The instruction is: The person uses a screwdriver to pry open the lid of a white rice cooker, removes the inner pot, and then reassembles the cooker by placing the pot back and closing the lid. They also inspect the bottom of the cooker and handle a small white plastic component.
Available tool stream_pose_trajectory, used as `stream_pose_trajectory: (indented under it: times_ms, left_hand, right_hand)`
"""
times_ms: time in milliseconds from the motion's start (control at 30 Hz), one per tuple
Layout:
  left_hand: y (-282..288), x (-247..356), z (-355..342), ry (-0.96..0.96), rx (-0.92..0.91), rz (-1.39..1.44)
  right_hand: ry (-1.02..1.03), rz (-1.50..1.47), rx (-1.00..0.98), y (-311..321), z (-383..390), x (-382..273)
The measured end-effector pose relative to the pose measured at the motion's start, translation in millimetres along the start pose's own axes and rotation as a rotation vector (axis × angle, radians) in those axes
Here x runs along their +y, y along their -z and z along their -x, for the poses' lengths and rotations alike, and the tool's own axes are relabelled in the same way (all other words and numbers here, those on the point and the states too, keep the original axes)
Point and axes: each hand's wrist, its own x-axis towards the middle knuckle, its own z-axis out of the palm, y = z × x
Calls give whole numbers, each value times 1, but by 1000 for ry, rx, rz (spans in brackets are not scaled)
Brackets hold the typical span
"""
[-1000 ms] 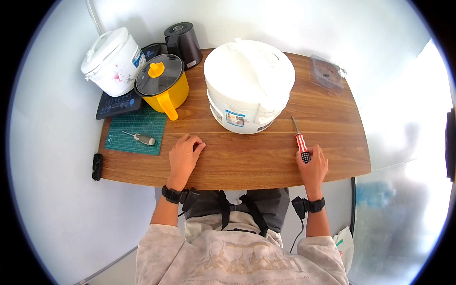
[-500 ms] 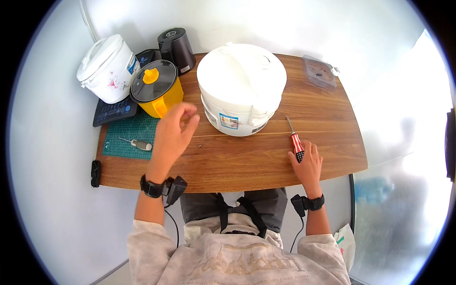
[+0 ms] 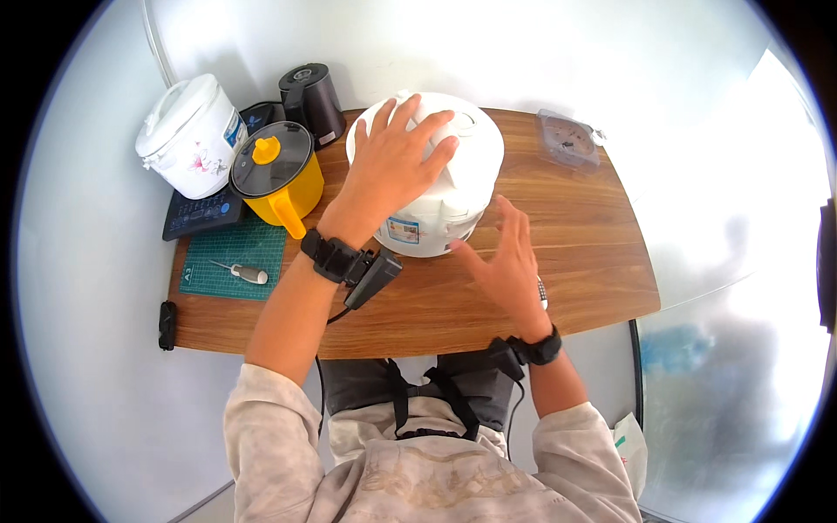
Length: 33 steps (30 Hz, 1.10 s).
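Note:
A large white rice cooker (image 3: 480, 155) stands at the back middle of the wooden table. My left hand (image 3: 392, 161) lies over its lid with fingers spread, covering much of the top. My right hand (image 3: 507, 261) is open at the cooker's lower front right, fingers apart and curved, with nothing held; whether the thumb touches the cooker I cannot tell. A striped screwdriver handle (image 3: 542, 294) shows just beside that hand, mostly hidden behind it.
Left on the table (image 3: 597, 275): a floral white cooker (image 3: 187, 148), black induction cooktop (image 3: 190, 218), yellow pot (image 3: 296, 187), dark kettle (image 3: 318, 105), green mat (image 3: 240, 244) with grey screwdriver (image 3: 250, 274). A clear plastic tray (image 3: 567, 138) lies back right; a black object (image 3: 166, 325) sits front left.
My left hand has moved up from the table onto the cooker's lid. My right hand has left the striped screwdriver and risen leftward toward the cooker's front.

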Motion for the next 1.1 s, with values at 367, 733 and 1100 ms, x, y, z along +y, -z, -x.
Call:
stream_pose_trajectory:
  times_ms: [367, 733, 1100]
  left_hand:
    - [-5, -4, 8, -38, -6, -160]
    - [-3, -1, 5, -33, -55, -109]
    - [-2, 0, 3, 33, -74, -15]
  right_hand:
    - [-115, -92, 147, -29, -15, -27]
    - [-156, -292, 115, -17, 2, -13]
    - [-139, -423, 131, -21, 9, -7]
